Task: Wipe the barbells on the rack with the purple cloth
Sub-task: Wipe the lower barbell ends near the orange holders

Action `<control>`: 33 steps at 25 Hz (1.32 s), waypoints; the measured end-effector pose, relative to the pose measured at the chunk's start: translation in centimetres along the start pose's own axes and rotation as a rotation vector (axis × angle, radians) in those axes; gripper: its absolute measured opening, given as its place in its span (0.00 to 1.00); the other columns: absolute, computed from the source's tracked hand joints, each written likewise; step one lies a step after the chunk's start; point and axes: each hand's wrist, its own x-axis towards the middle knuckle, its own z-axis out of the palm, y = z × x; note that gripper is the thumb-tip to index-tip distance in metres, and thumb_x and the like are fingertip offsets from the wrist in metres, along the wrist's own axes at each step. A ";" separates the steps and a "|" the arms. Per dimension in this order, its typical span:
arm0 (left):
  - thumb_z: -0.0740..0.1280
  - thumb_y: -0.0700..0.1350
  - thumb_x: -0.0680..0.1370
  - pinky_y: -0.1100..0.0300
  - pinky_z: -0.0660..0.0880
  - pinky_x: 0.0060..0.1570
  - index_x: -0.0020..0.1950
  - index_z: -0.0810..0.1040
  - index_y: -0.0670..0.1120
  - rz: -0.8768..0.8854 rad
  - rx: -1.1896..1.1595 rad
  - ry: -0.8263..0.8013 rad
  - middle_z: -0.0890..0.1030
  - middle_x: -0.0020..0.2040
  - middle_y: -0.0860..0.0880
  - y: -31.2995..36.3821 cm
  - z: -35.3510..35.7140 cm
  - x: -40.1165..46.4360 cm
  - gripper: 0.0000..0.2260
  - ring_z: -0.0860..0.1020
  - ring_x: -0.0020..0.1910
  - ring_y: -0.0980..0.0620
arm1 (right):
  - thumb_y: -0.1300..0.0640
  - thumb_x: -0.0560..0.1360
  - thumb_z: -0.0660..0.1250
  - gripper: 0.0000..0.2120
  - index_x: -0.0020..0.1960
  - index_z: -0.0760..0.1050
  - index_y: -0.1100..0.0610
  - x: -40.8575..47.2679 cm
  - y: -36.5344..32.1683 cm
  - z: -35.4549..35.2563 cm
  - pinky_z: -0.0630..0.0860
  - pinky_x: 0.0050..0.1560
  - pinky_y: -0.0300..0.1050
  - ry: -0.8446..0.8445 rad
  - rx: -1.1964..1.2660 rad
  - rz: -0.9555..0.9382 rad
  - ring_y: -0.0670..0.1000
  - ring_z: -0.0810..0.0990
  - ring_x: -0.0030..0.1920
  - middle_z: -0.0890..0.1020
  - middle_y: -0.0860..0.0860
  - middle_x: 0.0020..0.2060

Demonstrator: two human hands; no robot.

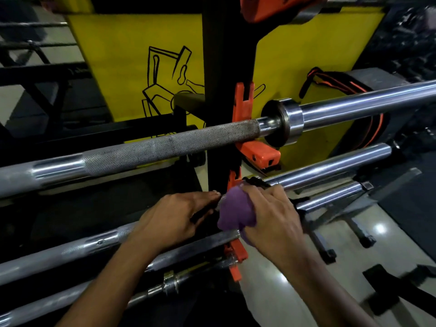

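Observation:
Several steel barbells lie across a black rack upright [226, 55] on orange hooks [257, 154]. The top barbell [165, 147] has a knurled grip and a chrome collar. My right hand [273, 215] grips the bunched purple cloth [233, 211] against the second barbell [330, 166], just right of the upright. My left hand [174, 218] lies over the same bar left of the cloth, fingers reaching toward the upright; how it holds the bar is hidden. A third barbell [77, 251] passes beneath both wrists.
A yellow panel with black line drawings [141, 67] stands behind the rack. A black and orange belt [368, 90] hangs at the right. A thin bar with a collar [172, 283] lies lowest. Glossy floor and black frame feet [330, 253] are at the lower right.

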 end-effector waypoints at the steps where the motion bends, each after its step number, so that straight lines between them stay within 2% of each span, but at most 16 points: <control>1: 0.54 0.61 0.76 0.59 0.79 0.53 0.71 0.69 0.63 -0.016 0.007 -0.002 0.78 0.67 0.60 0.2 -0.2 -0.1 0.24 0.80 0.59 0.54 | 0.53 0.64 0.78 0.31 0.64 0.73 0.48 0.7 -1.3 -0.1 0.68 0.41 0.43 -0.028 -0.052 0.004 0.47 0.68 0.46 0.81 0.44 0.47; 2: 0.53 0.61 0.74 0.61 0.78 0.50 0.71 0.68 0.64 -0.027 0.012 0.000 0.79 0.65 0.60 0.3 -0.3 -0.2 0.25 0.81 0.57 0.53 | 0.52 0.67 0.75 0.27 0.65 0.72 0.48 1.3 -1.6 0.1 0.66 0.41 0.44 -0.032 -0.122 -0.004 0.46 0.67 0.45 0.81 0.43 0.47; 4: 0.52 0.60 0.73 0.63 0.76 0.48 0.71 0.68 0.64 -0.025 0.019 0.011 0.79 0.65 0.60 0.5 -0.4 -0.2 0.25 0.81 0.55 0.53 | 0.50 0.73 0.70 0.25 0.68 0.68 0.47 2.0 -2.4 -0.9 0.68 0.44 0.45 -0.166 -0.108 0.044 0.47 0.67 0.48 0.80 0.44 0.50; 7: 0.51 0.62 0.76 0.61 0.78 0.56 0.73 0.67 0.64 -0.026 0.009 -0.029 0.75 0.70 0.62 0.3 -0.3 -0.2 0.26 0.78 0.62 0.57 | 0.48 0.77 0.66 0.25 0.72 0.64 0.48 1.7 -2.4 -2.6 0.75 0.51 0.47 -0.317 -0.148 0.058 0.50 0.73 0.55 0.80 0.46 0.55; 10: 0.51 0.63 0.77 0.59 0.76 0.63 0.75 0.68 0.62 -0.011 0.007 -0.040 0.72 0.72 0.64 -0.3 0.2 -0.1 0.26 0.73 0.69 0.62 | 0.46 0.77 0.66 0.26 0.73 0.65 0.50 1.9 -2.7 -3.5 0.73 0.50 0.42 -0.418 -0.115 0.048 0.48 0.73 0.52 0.80 0.48 0.56; 13: 0.52 0.62 0.78 0.58 0.76 0.62 0.74 0.68 0.62 -0.015 -0.007 -0.039 0.72 0.71 0.65 -0.3 0.2 -0.1 0.25 0.72 0.69 0.63 | 0.46 0.78 0.66 0.22 0.68 0.69 0.52 2.2 -2.7 -3.9 0.68 0.46 0.36 -0.497 -0.104 0.061 0.46 0.76 0.49 0.80 0.47 0.54; 17: 0.53 0.61 0.78 0.58 0.78 0.57 0.73 0.66 0.66 0.000 -0.033 -0.042 0.74 0.70 0.64 0.4 -0.6 0.0 0.22 0.77 0.65 0.59 | 0.44 0.73 0.68 0.10 0.48 0.72 0.47 3.2 -2.3 -4.4 0.74 0.37 0.43 -0.441 -0.073 0.096 0.46 0.77 0.36 0.77 0.44 0.35; 19: 0.52 0.62 0.78 0.60 0.78 0.57 0.72 0.64 0.67 -0.002 -0.040 -0.043 0.73 0.70 0.66 0.6 -0.8 -0.1 0.22 0.77 0.64 0.60 | 0.42 0.72 0.69 0.10 0.46 0.72 0.47 3.2 -2.0 -4.4 0.73 0.34 0.42 -0.422 -0.064 0.087 0.44 0.75 0.33 0.75 0.44 0.32; 22: 0.51 0.65 0.77 0.63 0.75 0.60 0.72 0.61 0.71 -0.020 -0.056 -0.046 0.70 0.70 0.70 0.4 -0.6 -0.1 0.22 0.73 0.66 0.64 | 0.41 0.73 0.68 0.12 0.50 0.72 0.47 2.9 -1.7 -4.0 0.79 0.40 0.45 -0.427 -0.024 0.080 0.45 0.77 0.35 0.77 0.44 0.35; 24: 0.52 0.64 0.77 0.64 0.75 0.57 0.71 0.61 0.72 -0.051 -0.068 -0.050 0.71 0.69 0.70 0.3 -0.4 0.0 0.21 0.75 0.64 0.64 | 0.39 0.74 0.66 0.13 0.47 0.72 0.47 3.6 -1.6 -4.0 0.79 0.40 0.45 -0.431 -0.033 0.072 0.46 0.78 0.35 0.77 0.45 0.35; 26: 0.55 0.63 0.78 0.62 0.78 0.52 0.70 0.62 0.71 -0.074 -0.076 -0.035 0.77 0.65 0.65 0.2 -0.4 -0.1 0.20 0.80 0.58 0.58 | 0.37 0.72 0.66 0.15 0.44 0.74 0.49 5.0 -1.5 -4.2 0.79 0.40 0.47 -0.436 -0.042 0.077 0.50 0.80 0.37 0.79 0.47 0.36; 28: 0.57 0.63 0.79 0.60 0.79 0.49 0.69 0.62 0.69 -0.099 -0.061 -0.057 0.81 0.61 0.61 0.1 -0.6 -0.1 0.18 0.82 0.54 0.55 | 0.39 0.72 0.67 0.15 0.44 0.76 0.50 6.8 -1.6 -4.4 0.77 0.42 0.47 -0.512 -0.030 0.068 0.53 0.82 0.41 0.81 0.48 0.39; 30: 0.59 0.60 0.79 0.65 0.77 0.51 0.68 0.68 0.65 -0.106 -0.083 -0.097 0.80 0.63 0.61 0.0 -0.6 -0.2 0.17 0.81 0.56 0.58 | 0.40 0.74 0.68 0.14 0.42 0.74 0.50 7.8 -1.6 -4.7 0.72 0.40 0.44 -0.599 0.037 0.082 0.51 0.80 0.41 0.78 0.47 0.37; 33: 0.64 0.53 0.80 0.76 0.68 0.59 0.70 0.75 0.58 -0.046 -0.107 -0.113 0.76 0.69 0.61 -0.5 -0.8 0.0 0.18 0.75 0.64 0.65 | 0.39 0.73 0.69 0.16 0.42 0.76 0.52 8.5 -1.0 -4.9 0.71 0.40 0.42 -0.630 0.116 0.165 0.47 0.79 0.40 0.79 0.47 0.38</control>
